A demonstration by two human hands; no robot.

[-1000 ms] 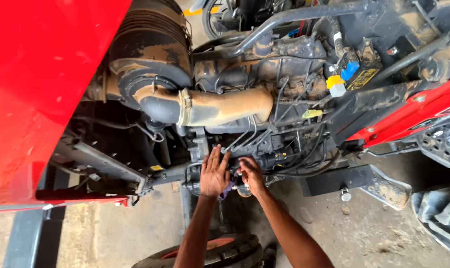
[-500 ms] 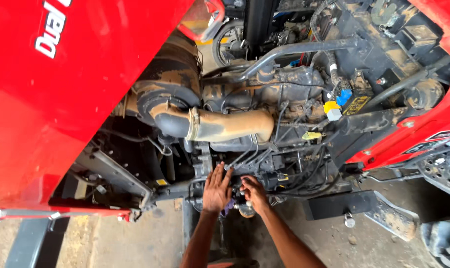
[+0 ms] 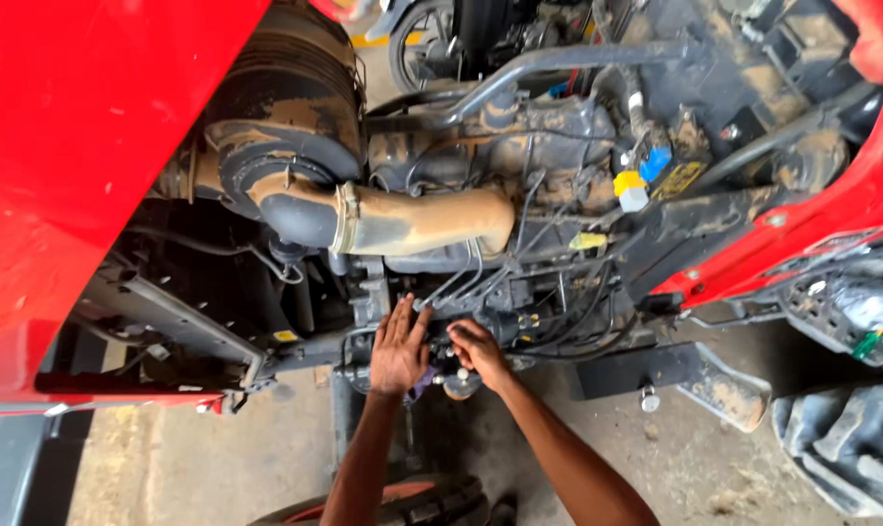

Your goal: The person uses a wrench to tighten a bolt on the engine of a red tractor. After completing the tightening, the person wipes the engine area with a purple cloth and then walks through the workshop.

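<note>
Small engine fitting (image 3: 458,375), low on dirty tractor engine (image 3: 519,195), below tan intake hose (image 3: 417,219). Right hand (image 3: 478,353) curled, pinching it; left hand (image 3: 399,346) spread flat beside. Yellow tag (image 3: 588,240), blue and yellow caps (image 3: 641,175) upper right of hose.

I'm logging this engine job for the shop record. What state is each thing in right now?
Red hood: raised, engine exposed.
Intake hose: attached, mud-coated.
Engine block: dirty, uncovered.
Left hand: flat, fingers spread against the engine.
Right hand: curled around a small fitting low on the engine.
Front tyre: on the concrete floor.
</note>
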